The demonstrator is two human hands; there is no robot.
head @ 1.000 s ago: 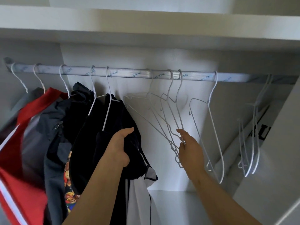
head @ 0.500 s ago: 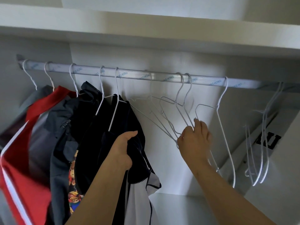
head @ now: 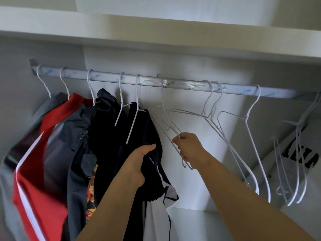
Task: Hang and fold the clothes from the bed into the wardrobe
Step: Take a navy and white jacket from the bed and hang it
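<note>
White wardrobe interior, seen from below a shelf, with a pale hanging rail running left to right and printed with repeated blue lettering. On the rail's left part hang several garments: a grey one at the edge, a red jacket with a white stripe, a dark grey jacket, and black clothes beside them.

The left hand is closed around a dark navy garment with white panels, holding it up just right of the hung clothes, in front of the wardrobe's back wall.

The right hand has moved left since half a second ago, when it was bunched among the middle hangers. It now pinches the lower wire of an empty white wire hanger whose hook sits on the rail nearer the clothes. Two more empty hangers hang to its right, then a single one, and a cluster near the right end. Behind that cluster lies something grey with black lettering, too blurred to read.
</note>
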